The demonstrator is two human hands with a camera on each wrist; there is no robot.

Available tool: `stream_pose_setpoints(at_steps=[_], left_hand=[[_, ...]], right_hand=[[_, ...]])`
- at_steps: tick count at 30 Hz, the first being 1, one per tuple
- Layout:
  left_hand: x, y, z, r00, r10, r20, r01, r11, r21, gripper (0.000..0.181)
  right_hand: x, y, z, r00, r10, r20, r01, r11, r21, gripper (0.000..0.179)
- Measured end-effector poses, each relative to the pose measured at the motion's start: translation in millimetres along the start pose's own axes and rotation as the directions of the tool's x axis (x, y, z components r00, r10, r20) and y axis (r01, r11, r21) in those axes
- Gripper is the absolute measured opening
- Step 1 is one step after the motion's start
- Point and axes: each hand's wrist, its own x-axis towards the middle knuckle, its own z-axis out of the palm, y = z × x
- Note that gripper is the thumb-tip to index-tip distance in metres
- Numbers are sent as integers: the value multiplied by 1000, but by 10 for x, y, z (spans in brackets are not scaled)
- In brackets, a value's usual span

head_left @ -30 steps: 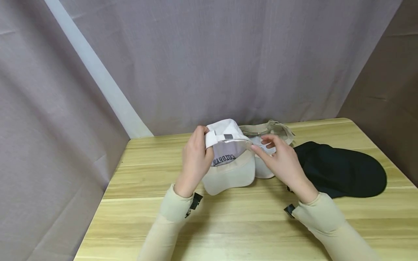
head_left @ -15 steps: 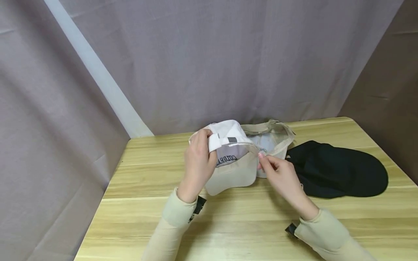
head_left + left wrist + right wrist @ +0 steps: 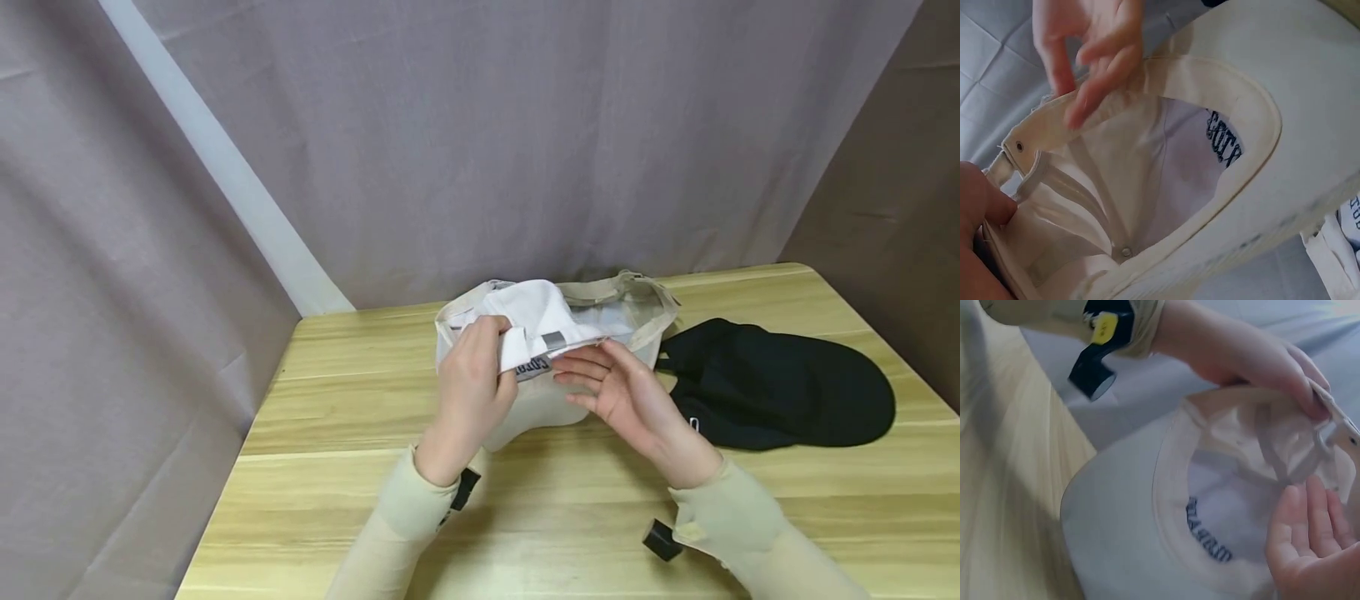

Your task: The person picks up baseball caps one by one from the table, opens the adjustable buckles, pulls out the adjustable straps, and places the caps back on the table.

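Observation:
A white and cream baseball cap (image 3: 532, 312) with mirrored dark lettering showing inside its crown is held up with its opening toward me. My left hand (image 3: 468, 379) grips the back edge of the cap beside the strap. In the left wrist view the cap's inside (image 3: 1129, 169) is visible, with a pale sweatband and brim. My right hand (image 3: 618, 396) is at the opposite side of the opening, palm up with its fingers fairly straight. In the right wrist view its fingers (image 3: 1319, 519) reach over the opening; its thumb is hidden there.
Behind the held cap, a beige cap (image 3: 652, 308) lies with its opening up, and another pale cap (image 3: 447, 329) shows at the left. To the right lies a black cap (image 3: 787, 387), brim pointing right. All are on a wooden table (image 3: 337, 417) before a grey curtain (image 3: 487, 142).
The held cap has tipped and dropped slightly, hiding more of its lettering. My left hand moved a little right and toward me. My right hand's fingers changed from pinching the rim to straight, palm up.

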Motion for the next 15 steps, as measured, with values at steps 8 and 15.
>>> stream_pose_setpoints(at_steps=[8,15], left_hand=[[-66,69,28,999,48,16,-48,999,15,33],[-109,46,20,998,49,42,-50,998,23,33]], right_hand=[[58,62,260,993,-109,-53,104,992,-76,31],[73,114,282,992,-101,75,105,993,-53,36]])
